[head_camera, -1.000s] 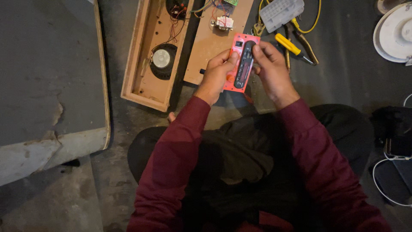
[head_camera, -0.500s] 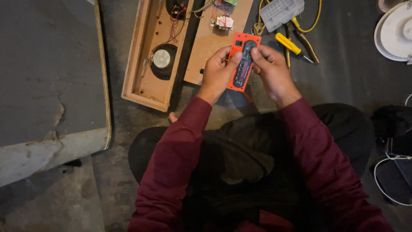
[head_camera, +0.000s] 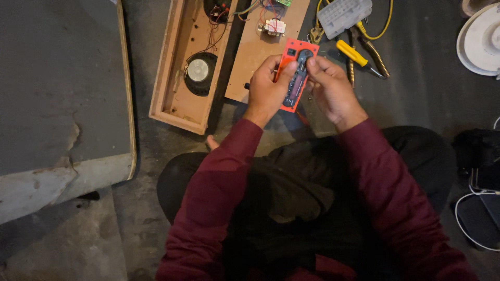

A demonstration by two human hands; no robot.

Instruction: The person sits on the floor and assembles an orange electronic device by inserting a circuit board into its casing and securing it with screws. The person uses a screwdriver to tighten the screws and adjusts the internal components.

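My left hand and right hand both pinch the red panel module; squeezing harder might crack it

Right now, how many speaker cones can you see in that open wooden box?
1. A single round speaker cone sits in the wooden box, left of the red panel held in both hands. The box's top end is cut off, so another may be hidden.

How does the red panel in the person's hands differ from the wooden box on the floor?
The red panel is small, flat and bright, held up by the left hand and right hand; the wooden box is long, tan, open, lying on the floor with a round speaker inside. Both are rectangular.
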